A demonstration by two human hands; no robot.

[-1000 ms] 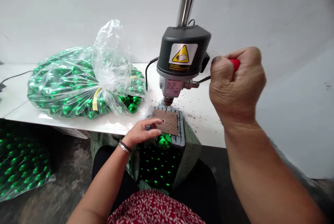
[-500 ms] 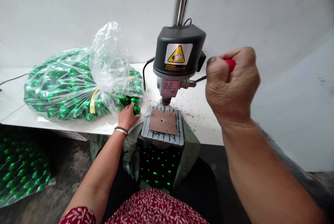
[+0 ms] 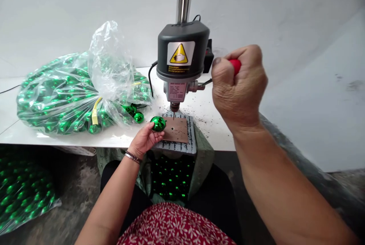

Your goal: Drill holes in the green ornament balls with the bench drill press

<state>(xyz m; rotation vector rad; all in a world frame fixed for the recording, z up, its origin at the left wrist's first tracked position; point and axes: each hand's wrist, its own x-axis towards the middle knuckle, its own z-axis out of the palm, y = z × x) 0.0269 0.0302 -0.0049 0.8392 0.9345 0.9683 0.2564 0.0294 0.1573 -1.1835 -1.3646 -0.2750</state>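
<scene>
My left hand (image 3: 148, 137) pinches a shiny green ball (image 3: 158, 123), a bauble by its look, over the left side of the drill press plate. My right hand (image 3: 239, 85) is wrapped round the red knob (image 3: 236, 67) of the feed lever, right of the drill press (image 3: 183, 53). Its thin bit (image 3: 173, 115) points down above a brown board (image 3: 179, 132) with a small hole. Under that board lies the grey slotted base (image 3: 182, 146). Another green ball (image 3: 138, 117) rests on the table beside the bag's opening.
A clear plastic bag (image 3: 61, 96) full of green balls lies on the white table (image 3: 219, 138). Dark shavings surround the base. Below it, a green sack (image 3: 203, 161) holds more balls. Another filled bag (image 3: 25, 188) sits on the floor at left.
My left hand has lifted a green ball from the bag's opening and brought it rightward to the plate. My right hand stays on the lever knob. The view has shifted slightly.
</scene>
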